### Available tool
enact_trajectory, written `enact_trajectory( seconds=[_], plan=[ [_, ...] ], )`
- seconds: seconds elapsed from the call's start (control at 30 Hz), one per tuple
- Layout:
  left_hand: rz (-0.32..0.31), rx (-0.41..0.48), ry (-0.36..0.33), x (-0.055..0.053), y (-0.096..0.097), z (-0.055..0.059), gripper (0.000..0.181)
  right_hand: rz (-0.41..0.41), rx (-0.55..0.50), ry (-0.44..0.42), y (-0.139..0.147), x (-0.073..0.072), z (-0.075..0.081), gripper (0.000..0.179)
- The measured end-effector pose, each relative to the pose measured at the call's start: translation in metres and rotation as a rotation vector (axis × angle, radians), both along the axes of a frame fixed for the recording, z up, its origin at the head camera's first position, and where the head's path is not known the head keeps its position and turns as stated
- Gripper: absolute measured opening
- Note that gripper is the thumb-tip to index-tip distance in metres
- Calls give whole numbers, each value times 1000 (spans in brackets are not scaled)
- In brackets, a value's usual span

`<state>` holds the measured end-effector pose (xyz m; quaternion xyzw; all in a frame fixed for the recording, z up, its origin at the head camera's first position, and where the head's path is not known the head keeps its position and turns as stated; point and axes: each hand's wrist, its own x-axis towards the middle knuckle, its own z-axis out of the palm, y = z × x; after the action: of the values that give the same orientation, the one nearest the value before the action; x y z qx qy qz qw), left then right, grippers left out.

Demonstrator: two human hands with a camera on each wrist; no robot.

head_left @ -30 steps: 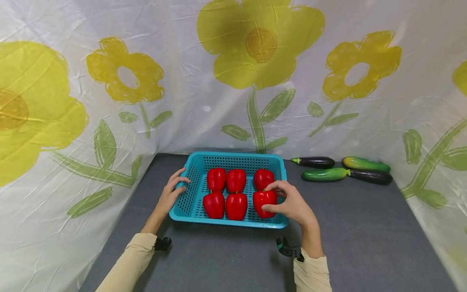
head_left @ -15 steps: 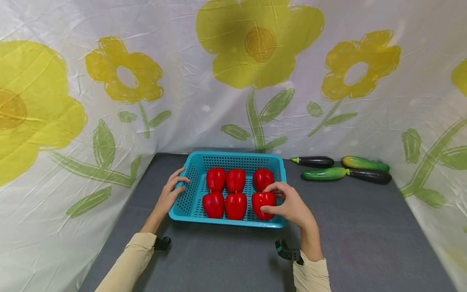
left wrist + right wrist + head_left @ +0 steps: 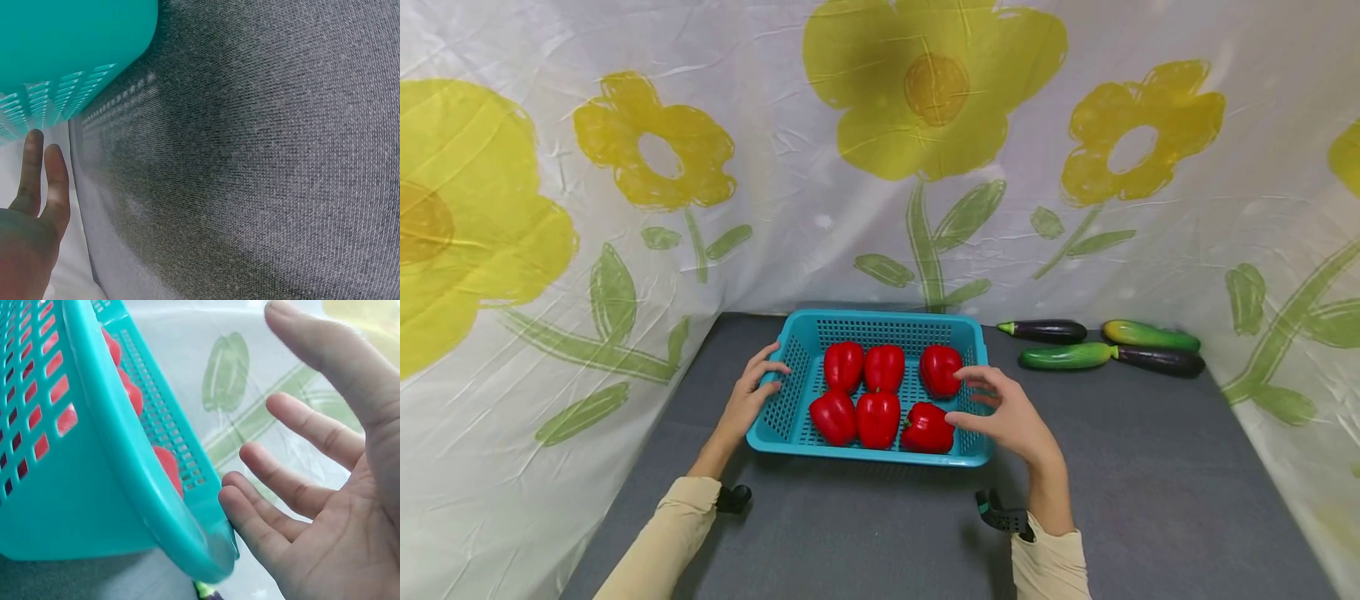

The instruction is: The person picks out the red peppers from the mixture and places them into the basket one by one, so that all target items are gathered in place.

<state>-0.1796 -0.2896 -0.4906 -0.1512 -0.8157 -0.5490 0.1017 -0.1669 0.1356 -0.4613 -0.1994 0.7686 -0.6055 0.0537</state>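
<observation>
A turquoise plastic basket (image 3: 887,457) holds several red bell peppers in two rows. In the front row, the rightmost bell pepper (image 3: 927,428) lies tipped on its side, and the leftmost bell pepper (image 3: 833,417) leans. The back right bell pepper (image 3: 941,371) stands near my right fingertips. My right hand (image 3: 1011,417) hovers over the basket's right side, fingers spread and holding nothing; the right wrist view shows its palm beside the rim. My left hand (image 3: 749,404) rests at the left rim with relaxed fingers. The left wrist view shows two straight fingers (image 3: 56,181) outside the perforated wall.
Right of the basket on the dark grey tabletop (image 3: 1150,483) lie two eggplants, one behind (image 3: 1048,332) and one in front (image 3: 1161,362), a green zucchini (image 3: 1066,357) and a yellow-green zucchini (image 3: 1152,337). A flower-printed cloth (image 3: 820,225) hangs behind.
My right hand has let go of the front right bell pepper and moved slightly right. That pepper has tipped over, and the other front peppers have shifted left. My left hand stays put.
</observation>
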Motion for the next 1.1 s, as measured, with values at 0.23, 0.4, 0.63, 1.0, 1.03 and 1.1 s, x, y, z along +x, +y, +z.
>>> enact_trajectory(
  seconds=[0.23, 0.4, 0.63, 1.0, 1.03, 1.1],
  plan=[
    [4, -4, 3, 0, 0, 0, 19, 14, -49, 4, 7, -2, -2, 60],
    [4, 3, 10, 0, 0, 0, 19, 34, -52, 11, 6, -4, -3, 62],
    [-16, -1, 24, -1, -2, -3, 18, 79, -86, 15, -3, -9, -4, 61],
    [12, -9, 4, -18, -15, -37, 21, 112, -101, -4, -5, -11, -3, 59],
    [14, -5, 9, -19, -16, -39, 20, 118, -84, -12, -6, -11, -2, 59],
    [18, -3, 17, -19, -17, -40, 20, 130, -47, -28, -8, -13, -1, 60]
  ],
)
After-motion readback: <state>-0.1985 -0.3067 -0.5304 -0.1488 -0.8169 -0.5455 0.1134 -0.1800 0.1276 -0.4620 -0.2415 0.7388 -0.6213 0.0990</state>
